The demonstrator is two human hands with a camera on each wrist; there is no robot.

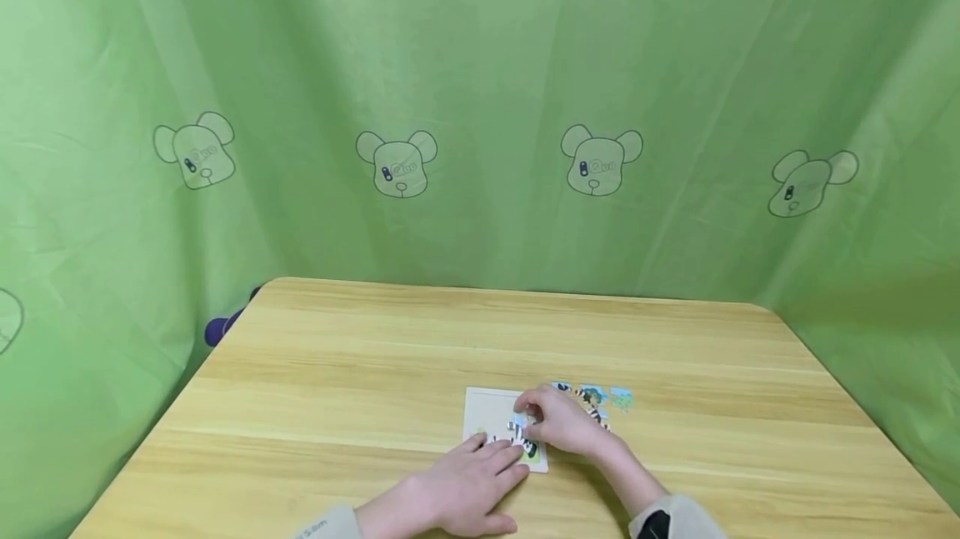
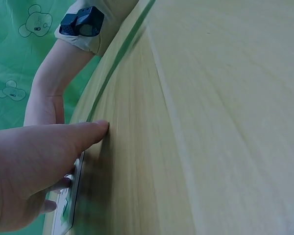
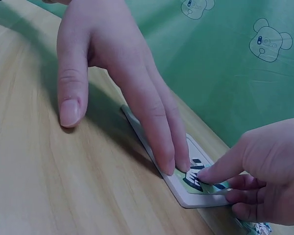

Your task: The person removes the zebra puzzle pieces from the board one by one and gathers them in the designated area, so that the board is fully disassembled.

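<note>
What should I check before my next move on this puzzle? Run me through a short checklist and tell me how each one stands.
1. Board lying on the table: ok.
2. Left hand steadying the board: ok, its fingers rest on the near part.
3. Right hand free for another piece: cannot tell; its thumb is at the placed pieces, but its grip is partly hidden.
4. Placed pieces seated flush: cannot tell, as the hands cover some of them.
5. Board filled: not ok, its far left part is bare.
6. Loose pieces in easy reach: probably ok, they lie just right of the board.
</note>
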